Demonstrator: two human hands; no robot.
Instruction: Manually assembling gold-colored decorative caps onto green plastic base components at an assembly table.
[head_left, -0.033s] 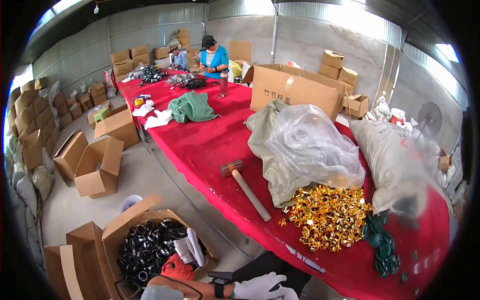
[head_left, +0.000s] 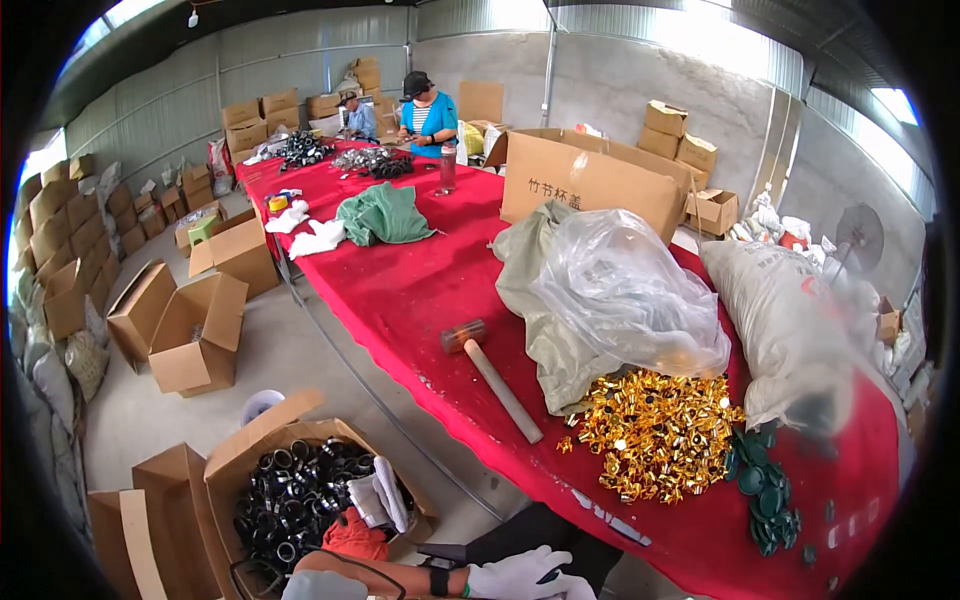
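At the bottom edge my left hand (head_left: pixel 515 575), in a white glove with a dark band at its wrist, has its fingers bent around a small dark patch that I cannot make out. More white glove shows at its fingertips; whether that is my right hand cannot be told. Nearest on the left stands an open carton (head_left: pixel 222 500) of black rings (head_left: pixel 285 490), with a white glove (head_left: pixel 378 492) and an orange-red cloth (head_left: pixel 356 536) on them. To the right, a wooden-handled mallet (head_left: pixel 500 388), gold-coloured pieces (head_left: pixel 655 435) and dark green discs (head_left: pixel 768 495) lie on the red-covered table (head_left: pixel 400 310).
A clear plastic bag (head_left: pixel 630 290), a large carton (head_left: pixel 595 180) and a full white sack (head_left: pixel 775 320) crowd the table's right side. Open cartons (head_left: pixel 205 335) stand on the floor at left. Two people are at the far end, one in a blue top (head_left: pixel 432 120).
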